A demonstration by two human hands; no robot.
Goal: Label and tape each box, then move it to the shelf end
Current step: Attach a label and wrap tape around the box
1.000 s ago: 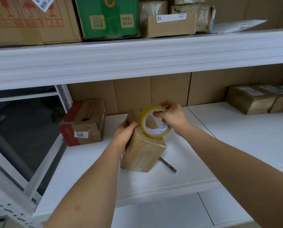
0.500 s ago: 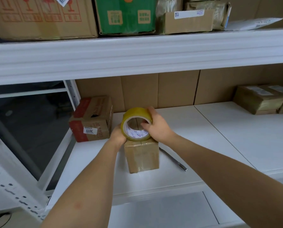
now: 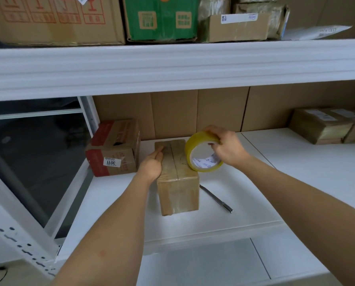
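Observation:
A small brown cardboard box (image 3: 179,190), wrapped in clear tape, stands on the white shelf (image 3: 224,219) in the middle of the view. My left hand (image 3: 151,164) lies flat on the left part of its top, fingers pointing away from me. My right hand (image 3: 227,148) grips a yellow roll of tape (image 3: 201,154) by its rim and core. The roll is held upright at the box's right top edge, touching or just above it.
A red and brown carton (image 3: 114,148) with a number sticker sits at the shelf's left end. A metal pen-like tool (image 3: 216,199) lies right of the box. Taped parcels (image 3: 321,125) rest at far right. Cartons (image 3: 161,17) fill the upper shelf.
The box has been set down flat and squared toward me. The tape roll moved from the box's top left over to its right edge. My left hand now rests flat on top.

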